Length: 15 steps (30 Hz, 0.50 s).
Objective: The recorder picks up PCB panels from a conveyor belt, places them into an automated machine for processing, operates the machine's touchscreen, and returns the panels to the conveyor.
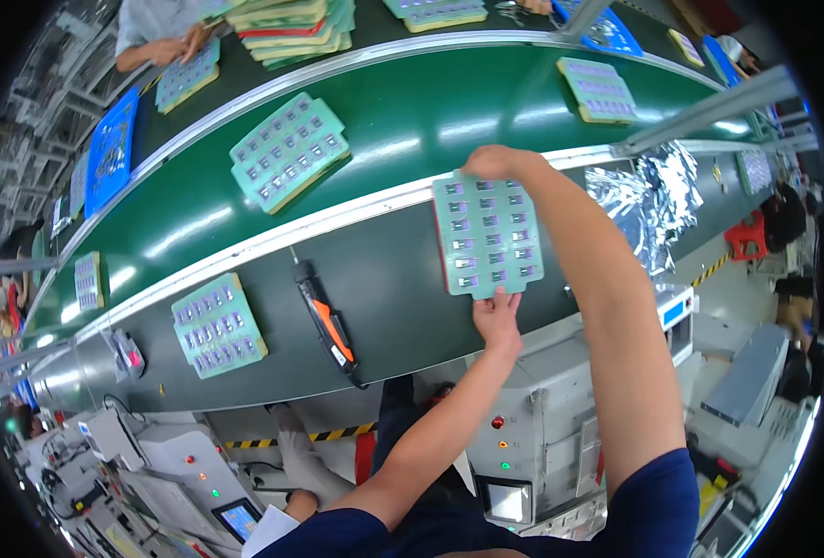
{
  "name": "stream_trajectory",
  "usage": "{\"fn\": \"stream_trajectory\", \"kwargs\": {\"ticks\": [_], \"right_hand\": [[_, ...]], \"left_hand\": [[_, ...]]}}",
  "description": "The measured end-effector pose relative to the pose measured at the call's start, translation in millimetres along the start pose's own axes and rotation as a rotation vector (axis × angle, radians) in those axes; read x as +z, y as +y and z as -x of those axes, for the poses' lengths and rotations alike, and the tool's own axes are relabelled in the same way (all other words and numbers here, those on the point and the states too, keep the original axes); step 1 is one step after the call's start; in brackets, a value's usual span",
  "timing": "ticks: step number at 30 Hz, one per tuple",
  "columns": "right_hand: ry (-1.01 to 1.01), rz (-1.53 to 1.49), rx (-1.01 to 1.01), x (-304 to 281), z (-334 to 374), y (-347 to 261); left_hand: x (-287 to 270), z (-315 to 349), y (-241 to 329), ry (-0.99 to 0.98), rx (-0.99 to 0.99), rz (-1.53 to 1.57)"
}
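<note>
A pale green tray (508,232) with rows of small metal parts lies over the dark near bench, its left side edged in red. Its near edge is gripped by my left hand (496,323), thumb and fingers closed at the rim. Reaching across the right side, my right hand (494,163) is closed at the tray's far left corner; its fingertips are partly hidden. To the left, an orange and black electric screwdriver (323,316) lies on the bench. Farther left rests another green tray (218,325) of similar parts.
Beyond a metal rail, a green conveyor belt (384,158) carries more trays (289,152). Crumpled foil (653,200) lies to the right. Across the belt, another person's hand (165,51) is at a tray, near a tray stack (291,33). Machines (533,418) stand below the bench edge.
</note>
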State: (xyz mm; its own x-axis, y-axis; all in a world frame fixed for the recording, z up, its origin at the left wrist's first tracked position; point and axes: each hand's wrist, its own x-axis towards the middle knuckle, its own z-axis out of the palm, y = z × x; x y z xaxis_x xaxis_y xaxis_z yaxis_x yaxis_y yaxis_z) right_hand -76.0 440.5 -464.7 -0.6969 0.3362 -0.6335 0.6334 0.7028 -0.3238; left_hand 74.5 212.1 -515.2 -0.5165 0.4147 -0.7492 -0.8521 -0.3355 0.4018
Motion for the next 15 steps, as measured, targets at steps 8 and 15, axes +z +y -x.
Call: {"fn": "stream_trajectory", "kwargs": {"ticks": [8,15], "right_hand": [[0.103,-0.107,-0.036,26.2,14.7,51.4],[0.141,-0.405,0.057,5.7,135.5,-43.6]], "left_hand": [[-29.2,28.4,43.4,-0.33,-0.004,-0.067],[-77.6,63.3,168.5,-0.324,0.041,-0.646]]}}
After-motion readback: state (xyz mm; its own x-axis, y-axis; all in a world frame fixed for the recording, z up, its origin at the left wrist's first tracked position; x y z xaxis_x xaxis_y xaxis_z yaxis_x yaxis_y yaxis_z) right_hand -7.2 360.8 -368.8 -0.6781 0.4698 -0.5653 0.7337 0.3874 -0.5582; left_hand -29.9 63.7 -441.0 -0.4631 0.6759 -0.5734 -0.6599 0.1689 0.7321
